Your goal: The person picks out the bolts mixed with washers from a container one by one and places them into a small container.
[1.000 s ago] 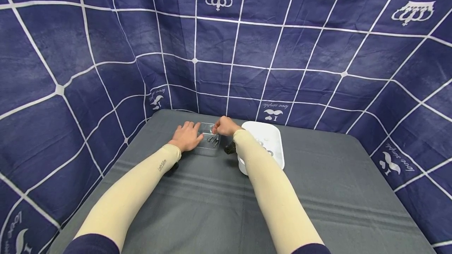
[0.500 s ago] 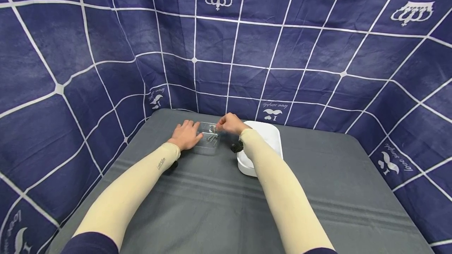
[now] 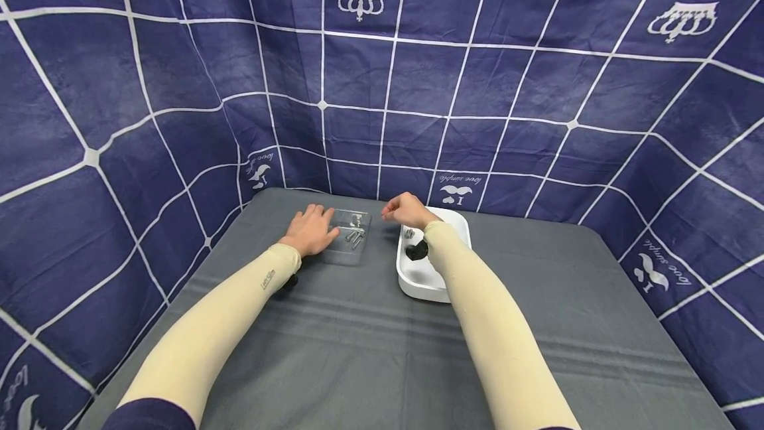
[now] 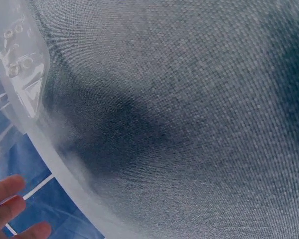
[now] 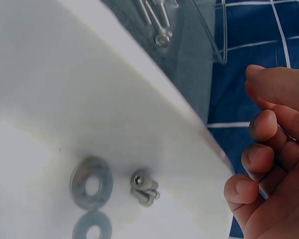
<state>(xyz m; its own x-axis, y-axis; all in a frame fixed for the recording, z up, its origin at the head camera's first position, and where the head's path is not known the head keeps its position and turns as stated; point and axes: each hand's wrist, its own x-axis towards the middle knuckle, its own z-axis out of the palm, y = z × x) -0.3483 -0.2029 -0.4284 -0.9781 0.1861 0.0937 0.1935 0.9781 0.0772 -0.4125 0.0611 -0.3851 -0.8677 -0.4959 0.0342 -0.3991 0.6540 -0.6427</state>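
Observation:
A clear plastic box point(image 3: 343, 256) lies on the grey cloth. Several metal screws point(image 3: 356, 238) lie in its middle part, and small pieces point(image 3: 357, 219) too tiny to identify lie in its far part. My left hand point(image 3: 310, 231) rests at the box's left side with fingers spread. To the right, a white tray point(image 3: 425, 292) holds flat washers point(image 5: 91, 184) and a small cluster of screws point(image 5: 144, 188). Over the tray's far left edge hovers my right hand point(image 3: 408, 210). Its fingers curl loosely, and nothing shows between them in the right wrist view.
A grey cloth point(image 3: 334, 350) covers the table. Behind it and at both sides hangs a blue curtain point(image 3: 418, 85) with white grid lines. A black wrist device point(image 3: 416, 249) under the right wrist hangs over the tray.
My right hand has drawn back rightward from above the clear box to the white tray's edge, uncovering the box's right side. The left hand has stayed in place beside the box.

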